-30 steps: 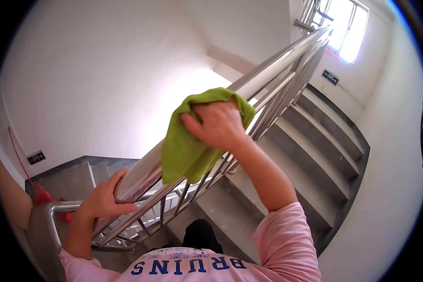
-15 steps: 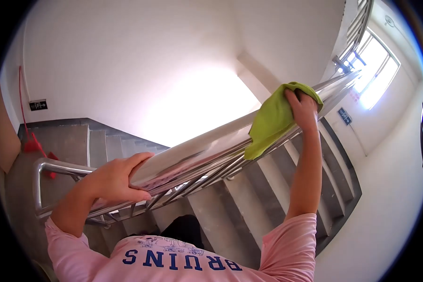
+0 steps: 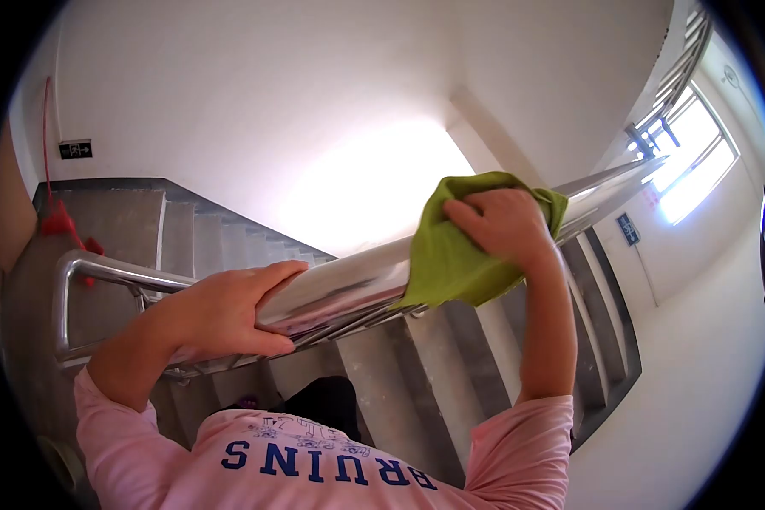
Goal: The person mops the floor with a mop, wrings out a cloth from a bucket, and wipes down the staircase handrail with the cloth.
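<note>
A shiny metal handrail (image 3: 340, 293) slants across the middle of the view, rising to the right. My left hand (image 3: 221, 310) clasps its lower part, thumb on the near side and fingers over the top. Farther up, my right hand (image 3: 506, 225) presses a green cloth (image 3: 438, 263) against the rail. The cloth drapes over the rail and hangs down on the near side, hiding that stretch of metal. My right fingers are bent into the cloth, and their tips are partly out of sight.
Grey stairs (image 3: 433, 365) run below the rail, and another flight (image 3: 208, 238) lies beyond it. At left the rail bends round (image 3: 64, 293) near a red long-handled tool (image 3: 58, 221). A bright window (image 3: 697, 157) and exit signs (image 3: 627, 229) are on the walls.
My right hand has slid the cloth down the rail, leftward and nearer to my left hand. My left hand stays on the rail, while the whole view has shifted slightly.
</note>
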Available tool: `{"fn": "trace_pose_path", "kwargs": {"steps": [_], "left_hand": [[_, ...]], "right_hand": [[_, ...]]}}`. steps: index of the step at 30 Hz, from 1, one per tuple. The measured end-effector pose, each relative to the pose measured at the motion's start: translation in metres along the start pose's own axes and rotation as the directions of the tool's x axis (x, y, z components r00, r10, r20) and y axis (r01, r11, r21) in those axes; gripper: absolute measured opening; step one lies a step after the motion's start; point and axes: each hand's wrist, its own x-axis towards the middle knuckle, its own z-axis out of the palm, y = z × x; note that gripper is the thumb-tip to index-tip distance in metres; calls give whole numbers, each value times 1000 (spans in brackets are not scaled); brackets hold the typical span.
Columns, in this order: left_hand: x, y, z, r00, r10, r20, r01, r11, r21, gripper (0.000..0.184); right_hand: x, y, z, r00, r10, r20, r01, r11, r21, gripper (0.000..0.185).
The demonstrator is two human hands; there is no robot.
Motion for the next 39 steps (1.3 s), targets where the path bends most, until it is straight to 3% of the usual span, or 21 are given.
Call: {"fn": "trace_pose_path", "kwargs": {"steps": [4, 9, 13, 17, 23, 29, 30, 33, 34, 39], "left_hand": [[0, 2, -1, 1000, -1, 21, 2, 999, -50, 91], [1, -5, 2, 998, 58, -7, -58, 998, -24, 90], [2, -2, 0, 999, 35, 8, -35, 999, -41, 91], [5, -2, 4, 998, 48, -32, -49, 998, -46, 90], [5, -4, 5, 1000, 6, -16, -6, 1000, -14, 91], [3, 6, 0, 999, -19, 35, 21, 997, -71, 90], [2, 5, 0, 999, -17, 34, 19, 998, -67, 90], [1, 4, 0, 1000, -7, 26, 8, 999, -39, 89], [-1, 3, 0, 1000, -3, 22, 3, 1000, -27, 89], [0, -2, 0, 1000, 27, 12, -27, 999, -24, 89]], "right_hand": [[-6, -58, -2, 990, -124, 70, 124, 992, 3, 48], [-25, -113, 20, 911, -359, -204, 375, 926, 49, 49], [-31, -128, 37, 730, -461, -504, 548, 836, 30, 56], [-38, -116, 40, 712, -520, -471, 608, 793, 43, 67], [-47, -95, 39, 679, -552, -484, 593, 801, -82, 72], [-50, -65, 42, 697, -474, -538, 480, 866, -141, 72], [-49, -60, 47, 683, -462, -565, 444, 877, -181, 64], [-49, -38, 57, 665, -431, -610, 371, 900, -230, 80], [-49, -32, 58, 643, -408, -648, 351, 909, -224, 66], [-44, 5, 67, 563, -372, -738, 249, 928, -278, 50]]}}
